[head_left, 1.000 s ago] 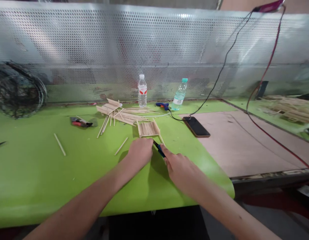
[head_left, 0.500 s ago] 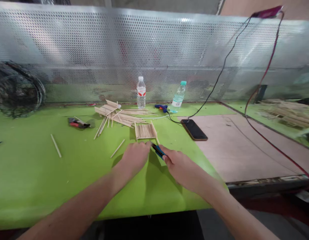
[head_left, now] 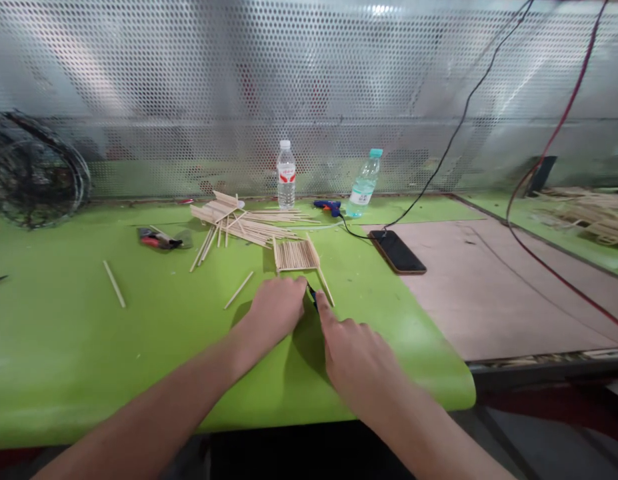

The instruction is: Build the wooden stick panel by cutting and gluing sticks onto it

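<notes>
My right hand (head_left: 356, 357) is closed round a blue and black utility knife (head_left: 313, 297), its index finger stretched along the top. The knife's front end points at the fingertips of my left hand (head_left: 279, 303). That hand is closed low over the green table, and whatever its fingers pinch is hidden from view. Just beyond both hands sits a small panel of thin wooden sticks (head_left: 296, 256) laid side by side, with raised pieces at its sides. One stick (head_left: 327, 287) reaches from the panel's right corner toward my right hand. A loose stick (head_left: 239, 290) lies left of my left hand.
Behind the panel lies a pile of sticks (head_left: 259, 231) with another stick-built piece (head_left: 216, 208). Two water bottles (head_left: 286, 183), a blue glue gun (head_left: 329, 207) and a phone (head_left: 397, 252) on a cable stand farther back. Red-handled tool (head_left: 159, 239) and another stick (head_left: 114, 284) lie left.
My right hand has turned and its index finger now extends along the knife, covering more of it. My left hand stays at nearly the same spot. The view has tilted down slightly.
</notes>
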### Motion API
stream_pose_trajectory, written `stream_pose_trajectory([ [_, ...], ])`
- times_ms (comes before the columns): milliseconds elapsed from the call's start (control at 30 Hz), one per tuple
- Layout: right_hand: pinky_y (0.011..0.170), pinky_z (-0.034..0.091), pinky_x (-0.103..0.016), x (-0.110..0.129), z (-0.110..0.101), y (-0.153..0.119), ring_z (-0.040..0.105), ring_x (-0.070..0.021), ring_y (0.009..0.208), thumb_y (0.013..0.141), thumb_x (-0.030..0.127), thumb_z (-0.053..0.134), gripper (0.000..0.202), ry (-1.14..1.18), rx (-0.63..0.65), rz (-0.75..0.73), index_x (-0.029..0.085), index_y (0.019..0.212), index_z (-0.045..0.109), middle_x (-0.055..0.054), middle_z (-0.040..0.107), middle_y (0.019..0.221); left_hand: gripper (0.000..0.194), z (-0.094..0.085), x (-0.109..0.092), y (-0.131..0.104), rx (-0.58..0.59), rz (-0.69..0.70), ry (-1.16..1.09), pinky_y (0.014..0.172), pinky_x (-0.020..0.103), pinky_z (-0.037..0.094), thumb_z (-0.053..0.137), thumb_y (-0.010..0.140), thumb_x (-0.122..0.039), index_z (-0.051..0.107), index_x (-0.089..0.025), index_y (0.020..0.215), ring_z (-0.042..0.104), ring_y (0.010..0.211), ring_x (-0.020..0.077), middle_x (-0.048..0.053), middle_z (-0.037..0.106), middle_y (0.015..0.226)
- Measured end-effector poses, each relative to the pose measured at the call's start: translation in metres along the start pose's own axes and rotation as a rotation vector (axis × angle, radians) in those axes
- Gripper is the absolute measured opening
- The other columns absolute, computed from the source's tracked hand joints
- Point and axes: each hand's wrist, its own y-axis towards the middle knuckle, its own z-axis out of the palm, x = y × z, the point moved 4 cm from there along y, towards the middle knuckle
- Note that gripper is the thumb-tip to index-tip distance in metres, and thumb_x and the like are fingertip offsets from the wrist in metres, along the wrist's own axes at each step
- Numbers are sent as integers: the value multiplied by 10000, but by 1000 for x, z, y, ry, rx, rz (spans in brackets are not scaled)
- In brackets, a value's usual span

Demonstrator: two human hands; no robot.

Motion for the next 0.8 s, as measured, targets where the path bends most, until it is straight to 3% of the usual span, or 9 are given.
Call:
stream_pose_trajectory([
  [167,530,388,-286,3,-1,2,730,-261,728,966,49,450,681,131,-81,4,138,1629,324,-139,752,837,408,-1,0,1,-15,-10,-45,450,277,358,464,838,11,757,-82,1106,542,459,160,135,701,736],
  [267,512,358,-297,1,0,1,723,-283,700,927,16,479,716,122,-85,1,103,1622,330,-142,746,786,447,-1,0,-2,-26,-22,-70,445,289,351,430,842,-5,742,-68,1157,493,416,149,138,685,712],
  [500,524,306,-293,-13,2,1,701,-237,680,1056,154,371,581,191,-152,-31,155,1634,319,-100,740,793,426,6,5,-2,-61,-24,-196,442,311,355,412,904,-123,740,-58,1167,473,389,163,129,635,636],
  [700,481,233,-282,-10,5,-1,680,-221,600,1056,160,391,598,155,-159,-40,166,1645,290,-74,721,715,380,5,10,-5,-112,-38,-352,431,306,329,387,939,-159,747,-107,1049,458,384,160,94,598,602],
  [800,459,185,-274,-13,6,-6,641,-199,514,1013,108,443,655,83,-232,-74,174,1645,283,-34,689,641,380,-2,11,-9,-166,-52,-465,428,290,324,350,1010,-260,709,-155,944,502,429,168,78,612,625],
])
